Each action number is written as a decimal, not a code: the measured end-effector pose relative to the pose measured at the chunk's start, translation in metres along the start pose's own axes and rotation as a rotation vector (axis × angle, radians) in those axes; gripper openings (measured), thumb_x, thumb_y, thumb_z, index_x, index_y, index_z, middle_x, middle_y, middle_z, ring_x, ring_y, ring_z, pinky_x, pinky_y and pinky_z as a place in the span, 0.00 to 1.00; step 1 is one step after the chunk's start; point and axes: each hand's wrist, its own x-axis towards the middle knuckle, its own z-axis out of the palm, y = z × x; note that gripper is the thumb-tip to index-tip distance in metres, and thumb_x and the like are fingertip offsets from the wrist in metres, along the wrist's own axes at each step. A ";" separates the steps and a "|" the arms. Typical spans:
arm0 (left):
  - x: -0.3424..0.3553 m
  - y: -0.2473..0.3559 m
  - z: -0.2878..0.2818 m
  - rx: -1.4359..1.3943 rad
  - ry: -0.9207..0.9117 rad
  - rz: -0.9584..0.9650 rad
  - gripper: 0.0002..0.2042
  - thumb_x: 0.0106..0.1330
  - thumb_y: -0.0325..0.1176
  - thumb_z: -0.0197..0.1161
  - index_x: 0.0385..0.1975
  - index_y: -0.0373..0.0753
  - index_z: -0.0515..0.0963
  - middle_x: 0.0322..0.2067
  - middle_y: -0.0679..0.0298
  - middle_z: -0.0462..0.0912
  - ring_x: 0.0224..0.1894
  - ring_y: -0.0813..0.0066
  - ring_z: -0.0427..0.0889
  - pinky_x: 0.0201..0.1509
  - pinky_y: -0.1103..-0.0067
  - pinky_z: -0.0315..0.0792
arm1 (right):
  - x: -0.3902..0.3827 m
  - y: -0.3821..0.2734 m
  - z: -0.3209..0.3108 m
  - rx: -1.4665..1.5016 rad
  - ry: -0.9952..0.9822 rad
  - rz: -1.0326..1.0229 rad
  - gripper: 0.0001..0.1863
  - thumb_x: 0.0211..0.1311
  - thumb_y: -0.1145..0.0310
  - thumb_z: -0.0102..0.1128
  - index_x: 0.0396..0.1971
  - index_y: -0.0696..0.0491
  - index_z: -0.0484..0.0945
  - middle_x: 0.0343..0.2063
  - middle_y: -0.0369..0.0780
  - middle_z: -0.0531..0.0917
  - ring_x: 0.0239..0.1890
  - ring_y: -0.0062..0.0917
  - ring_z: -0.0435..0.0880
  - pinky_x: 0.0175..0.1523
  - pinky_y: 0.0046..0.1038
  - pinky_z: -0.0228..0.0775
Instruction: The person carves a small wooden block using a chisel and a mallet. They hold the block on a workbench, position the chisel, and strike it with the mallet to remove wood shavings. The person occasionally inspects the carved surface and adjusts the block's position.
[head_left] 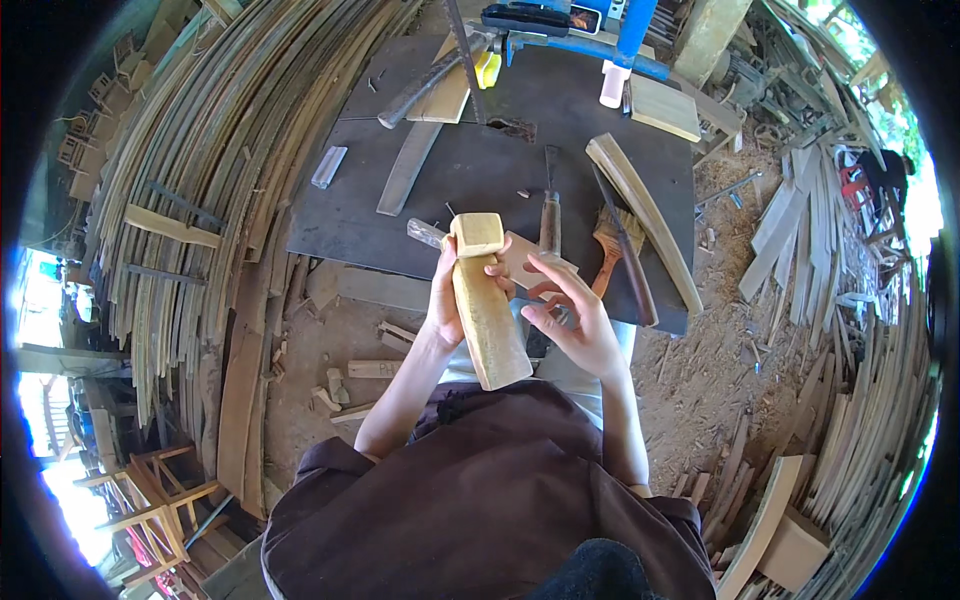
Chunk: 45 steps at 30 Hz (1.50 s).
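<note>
My left hand (pixel 447 305) is wrapped round a pale carved wooden piece (pixel 490 325), which has a squared head, a narrower neck and a long thick body. The piece is tilted, its body end close to my lap. To its right, my right hand (pixel 583 328) is raised with the fingers spread and nothing gripped. A flat light board (pixel 535 262) lies behind that hand. Just beyond are a chisel (pixel 550 215), a flat brush (pixel 608 250) with a wooden handle, and a long dark-bladed tool (pixel 630 255).
The dark worktable (pixel 330 215) holds a curved wooden strip (pixel 645 220) along its right side and a hammer (pixel 430 88) at the back. A blue metal frame (pixel 590 50) stands at the far edge. Long wood strips (pixel 220 130) are stacked leftward; shavings cover the floor (pixel 700 390).
</note>
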 end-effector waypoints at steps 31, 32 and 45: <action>-0.035 -0.026 0.070 1.675 -0.375 0.815 0.32 0.42 0.33 0.85 0.46 0.33 0.75 0.47 0.51 0.84 0.48 0.63 0.86 0.50 0.73 0.80 | -0.011 -0.038 -0.021 0.177 0.001 -0.385 0.32 0.44 0.78 0.77 0.54 0.60 0.78 0.56 0.46 0.78 0.61 0.34 0.76 0.64 0.34 0.69; -0.035 -0.028 0.069 1.674 -0.364 0.813 0.31 0.42 0.33 0.85 0.46 0.33 0.76 0.47 0.50 0.84 0.48 0.63 0.86 0.50 0.73 0.80 | -0.011 -0.038 -0.021 0.177 0.003 -0.387 0.32 0.44 0.77 0.77 0.54 0.60 0.78 0.56 0.46 0.79 0.60 0.34 0.76 0.64 0.34 0.69; -0.038 -0.027 0.062 1.651 -0.361 0.805 0.30 0.43 0.32 0.84 0.47 0.34 0.76 0.48 0.50 0.84 0.48 0.62 0.86 0.51 0.73 0.79 | -0.011 -0.029 -0.019 0.114 0.006 -0.433 0.35 0.40 0.72 0.81 0.54 0.60 0.78 0.55 0.49 0.77 0.58 0.37 0.77 0.62 0.36 0.70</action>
